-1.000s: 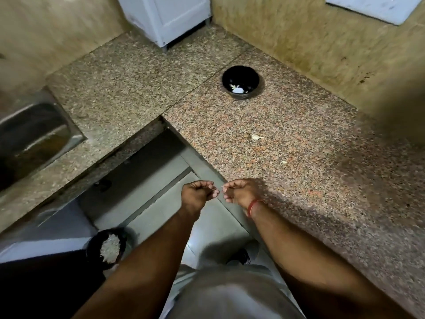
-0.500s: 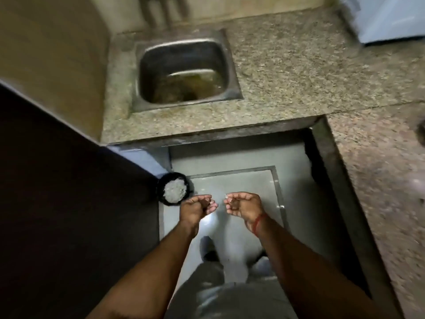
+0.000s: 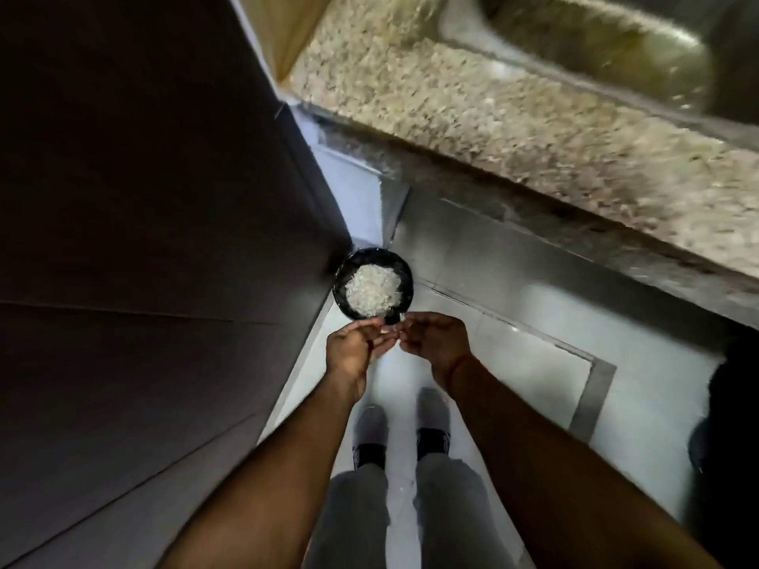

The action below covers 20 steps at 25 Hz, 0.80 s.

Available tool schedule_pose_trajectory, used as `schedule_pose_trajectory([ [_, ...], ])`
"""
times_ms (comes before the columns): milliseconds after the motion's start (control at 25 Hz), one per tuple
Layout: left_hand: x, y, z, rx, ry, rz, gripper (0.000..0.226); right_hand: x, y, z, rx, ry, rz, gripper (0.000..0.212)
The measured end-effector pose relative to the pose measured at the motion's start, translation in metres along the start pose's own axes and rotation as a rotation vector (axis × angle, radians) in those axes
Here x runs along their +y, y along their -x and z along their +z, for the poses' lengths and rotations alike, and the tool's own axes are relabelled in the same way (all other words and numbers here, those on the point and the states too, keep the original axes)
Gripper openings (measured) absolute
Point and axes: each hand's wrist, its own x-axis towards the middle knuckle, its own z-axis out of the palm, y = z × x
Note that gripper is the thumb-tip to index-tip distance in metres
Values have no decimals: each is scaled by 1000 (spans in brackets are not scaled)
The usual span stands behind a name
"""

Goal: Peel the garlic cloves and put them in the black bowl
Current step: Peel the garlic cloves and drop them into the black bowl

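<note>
head view looks straight down past the person's two forearms to a pale floor [image 3: 513, 322]. the left hand [image 3: 353, 347] and right hand [image 3: 437, 342] meet fingertip to fingertip, both curled and pinching something small and pale between them, probably a garlic clove [image 3: 395, 334] or its skin; it is too small to tell which, or how its long axis lies. a black container [image 3: 371, 283] heaped with pale papery scraps sits on the floor just beyond the fingertips, slightly left, so the left hand is a touch nearer it. that reads as a peel bin, not the task's black bowl, which is out of view. a speckled granite counter [image 3: 493, 112] and a sink [image 3: 616, 47] run across the far right. likely next: drop the skin forward into the container.
</note>
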Motion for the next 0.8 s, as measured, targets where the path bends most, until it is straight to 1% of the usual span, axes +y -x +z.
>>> schedule_pose_trajectory([
  [80, -11, -51, -5, 33, 68, 0, 21, 16, -57, 11, 19, 32, 12, 18],
  [240, -46, -168, -21, 126, 148, -48, 23, 61, -177, 28, 47, 125, -5, 12],
  [360, -72, -235, -29, 140, 234, -79, 21, 89, -245, 32, -35, 254, 14, 20],
  [400, -78, -249, -31, 135, 274, -101, 22, 97, -262, 32, -64, 328, 24, 21],
  [480, -92, -273, -35, 107, 340, -150, 21, 111, -295, 29, -65, 639, -35, 22],
  [600, -103, -284, -37, 32, 373, -196, 13, 110, -295, 26, -127, 1049, -160, 33],
  [640, -103, -282, -37, 6, 392, -209, 19, 109, -289, 28, -171, 1134, -222, 35],
  [720, -98, -277, -34, -90, 465, -215, 40, 110, -269, 34, -326, 1206, -334, 40],
  [800, -88, -272, -31, -169, 533, -220, 59, 117, -259, 36, -494, 1383, -402, 55],
])
